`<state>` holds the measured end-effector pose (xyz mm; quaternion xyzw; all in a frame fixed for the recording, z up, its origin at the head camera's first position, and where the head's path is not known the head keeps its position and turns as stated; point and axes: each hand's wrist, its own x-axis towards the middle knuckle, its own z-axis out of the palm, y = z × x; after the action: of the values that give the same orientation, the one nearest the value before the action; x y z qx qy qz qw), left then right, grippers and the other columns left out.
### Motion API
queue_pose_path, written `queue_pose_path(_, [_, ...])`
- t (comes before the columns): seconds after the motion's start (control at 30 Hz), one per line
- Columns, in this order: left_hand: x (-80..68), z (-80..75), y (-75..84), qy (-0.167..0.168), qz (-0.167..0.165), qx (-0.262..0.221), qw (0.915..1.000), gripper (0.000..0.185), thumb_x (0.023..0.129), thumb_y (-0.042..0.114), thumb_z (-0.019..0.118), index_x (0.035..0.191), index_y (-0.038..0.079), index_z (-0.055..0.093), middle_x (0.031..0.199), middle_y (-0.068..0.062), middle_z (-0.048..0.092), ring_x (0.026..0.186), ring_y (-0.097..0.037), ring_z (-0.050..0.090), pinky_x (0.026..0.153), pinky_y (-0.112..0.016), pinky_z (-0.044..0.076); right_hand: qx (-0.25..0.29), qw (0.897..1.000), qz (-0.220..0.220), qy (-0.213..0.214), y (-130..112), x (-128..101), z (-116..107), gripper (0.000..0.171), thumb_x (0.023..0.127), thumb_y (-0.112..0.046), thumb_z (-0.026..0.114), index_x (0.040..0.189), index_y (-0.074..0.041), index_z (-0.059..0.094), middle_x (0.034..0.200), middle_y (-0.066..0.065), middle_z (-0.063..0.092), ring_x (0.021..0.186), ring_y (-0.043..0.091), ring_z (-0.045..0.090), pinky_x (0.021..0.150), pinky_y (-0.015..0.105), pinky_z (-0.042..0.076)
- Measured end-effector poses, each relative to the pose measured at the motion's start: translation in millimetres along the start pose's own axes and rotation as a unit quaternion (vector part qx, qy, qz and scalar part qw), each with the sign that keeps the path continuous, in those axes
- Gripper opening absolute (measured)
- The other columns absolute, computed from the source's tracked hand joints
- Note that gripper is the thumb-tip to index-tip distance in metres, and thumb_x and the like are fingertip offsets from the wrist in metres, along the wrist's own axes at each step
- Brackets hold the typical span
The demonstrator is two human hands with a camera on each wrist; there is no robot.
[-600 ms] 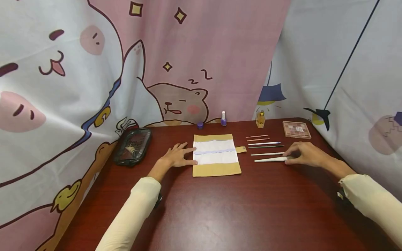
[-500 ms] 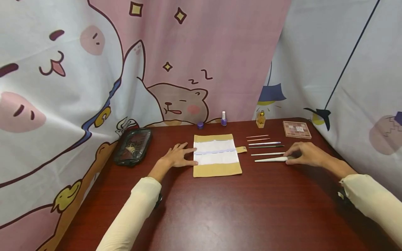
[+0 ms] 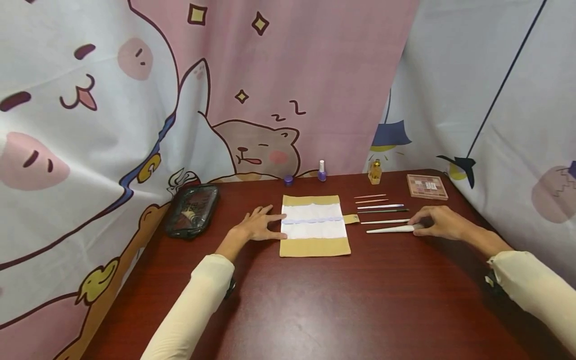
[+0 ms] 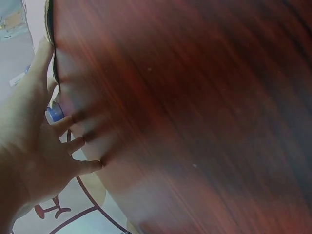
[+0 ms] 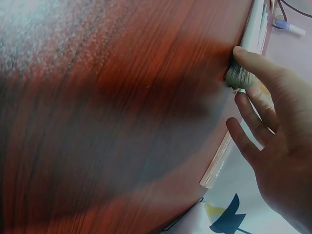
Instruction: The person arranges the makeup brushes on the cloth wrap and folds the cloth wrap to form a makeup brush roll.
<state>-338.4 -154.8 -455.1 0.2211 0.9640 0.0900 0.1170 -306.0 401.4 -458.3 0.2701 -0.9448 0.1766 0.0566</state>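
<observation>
A tan fabric brush roll (image 3: pixel 315 247) lies unfolded on the table, white inside, with a snap tab on its right side. My left hand (image 3: pixel 256 226) is spread out at its left edge, thumb and index finger touching that edge; the left wrist view shows the other fingertips on the table. On the right, my right hand (image 3: pixel 438 223) pinches the bristle end of a large white-handled makeup brush (image 3: pixel 390 229), which lies on the table. Its bristles (image 5: pixel 240 75) show under the thumb in the right wrist view. A thinner white brush (image 3: pixel 382 221) lies just behind it.
Several slim brushes (image 3: pixel 380 206) lie in a row behind the white ones. Farther back stand a perfume bottle (image 3: pixel 375 172), a purple nail polish bottle (image 3: pixel 321 171) and a small purple jar (image 3: pixel 288 180). An eyeshadow palette (image 3: pixel 427 187) lies at right, a black pouch (image 3: pixel 192 210) at left.
The brush roll has slid slightly right and turned a little straighter, its tab now nearer the brushes. My left hand moved along with it. The right hand stays at the large brush.
</observation>
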Motion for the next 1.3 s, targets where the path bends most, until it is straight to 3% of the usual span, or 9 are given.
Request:
queue_pose_path(0.23, [0.2, 0.4, 2.7, -0.004, -0.005, -0.005, 1.0, 0.081, 0.09, 0.072, 0.064, 0.16, 0.039, 0.039, 0.172, -0.015, 0.019, 0.156, -0.042, 0.015, 0.118, -0.073, 0.016, -0.002, 1.0, -0.012, -0.013, -4, -1, -5, 0.023, 0.081, -0.021, 0.091, 0.101, -0.02, 0.08, 0.101, -0.006, 0.075, 0.086, 0.008, 0.063, 0.075, 0.03, 0.053])
queue_pose_path(0.37, [0.1, 0.3, 3.2, -0.007, -0.009, 0.002, 0.9999, 0.082, 0.09, 0.074, 0.061, 0.161, 0.041, 0.036, 0.172, -0.013, 0.017, 0.157, -0.041, 0.014, 0.119, -0.072, 0.015, 0.005, 1.0, -0.029, -0.011, -8, -1, -11, 0.02, 0.084, -0.017, 0.088, 0.103, -0.019, 0.08, 0.095, -0.011, 0.073, 0.079, 0.002, 0.059, 0.069, 0.027, 0.051])
queue_pose_path(0.53, [-0.4, -0.1, 3.6, -0.004, -0.012, 0.004, 0.9999, 0.081, 0.091, 0.074, 0.061, 0.161, 0.041, 0.037, 0.172, -0.013, 0.018, 0.157, -0.041, 0.016, 0.118, -0.072, 0.017, 0.032, 0.999, -0.011, -0.01, -15, 4, -18, 0.012, 0.094, -0.02, 0.079, 0.106, -0.02, 0.078, 0.084, -0.017, 0.067, 0.069, -0.002, 0.051, 0.063, 0.026, 0.046])
queue_pose_path(0.67, [-0.8, -0.2, 4.0, -0.005, -0.013, 0.006, 0.9999, 0.081, 0.091, 0.074, 0.061, 0.161, 0.041, 0.037, 0.172, -0.012, 0.019, 0.157, -0.041, 0.016, 0.118, -0.072, 0.018, 0.048, 0.999, -0.003, 0.014, -21, 8, -21, 0.012, 0.095, -0.02, 0.078, 0.107, -0.019, 0.078, 0.08, -0.016, 0.064, 0.065, 0.001, 0.046, 0.061, 0.025, 0.038])
queue_pose_path(0.83, [-1.7, 0.8, 3.9, -0.002, -0.012, 0.004, 0.9999, 0.081, 0.09, 0.074, 0.061, 0.16, 0.042, 0.037, 0.172, -0.011, 0.019, 0.157, -0.04, 0.016, 0.118, -0.072, 0.017, 0.068, 0.996, -0.023, 0.058, -32, 19, -25, 0.02, 0.092, -0.016, 0.081, 0.112, -0.016, 0.075, 0.086, -0.011, 0.067, 0.071, 0.004, 0.052, 0.064, 0.024, 0.04])
queue_pose_path(0.97, [-1.7, 1.1, 2.5, -0.002, -0.018, 0.004, 0.9998, 0.082, 0.089, 0.075, 0.062, 0.16, 0.044, 0.036, 0.172, -0.01, 0.019, 0.157, -0.039, 0.016, 0.119, -0.071, 0.017, 0.126, 0.99, -0.023, 0.065, -45, 30, -28, 0.026, 0.093, -0.012, 0.079, 0.118, -0.012, 0.072, 0.093, -0.002, 0.073, 0.077, 0.009, 0.065, 0.067, 0.021, 0.048])
queue_pose_path(1.1, [-0.5, 1.4, 1.7, -0.007, -0.02, 0.009, 0.9997, 0.083, 0.089, 0.077, 0.061, 0.161, 0.045, 0.035, 0.173, -0.009, 0.017, 0.157, -0.038, 0.015, 0.119, -0.071, 0.016, 0.191, 0.98, 0.015, 0.058, -61, 40, -28, 0.032, 0.096, -0.013, 0.077, 0.126, -0.014, 0.068, 0.106, 0.003, 0.075, 0.092, 0.009, 0.069, 0.074, 0.022, 0.054])
queue_pose_path(1.3, [0.7, 1.8, 3.0, -0.01, -0.013, 0.01, 0.9998, 0.083, 0.09, 0.076, 0.06, 0.162, 0.043, 0.033, 0.173, -0.01, 0.017, 0.157, -0.039, 0.015, 0.119, -0.071, 0.016, 0.222, 0.972, 0.058, 0.055, -75, 55, -25, 0.04, 0.098, -0.02, 0.075, 0.136, -0.013, 0.065, 0.118, 0.008, 0.073, 0.102, 0.004, 0.067, 0.08, 0.025, 0.055])
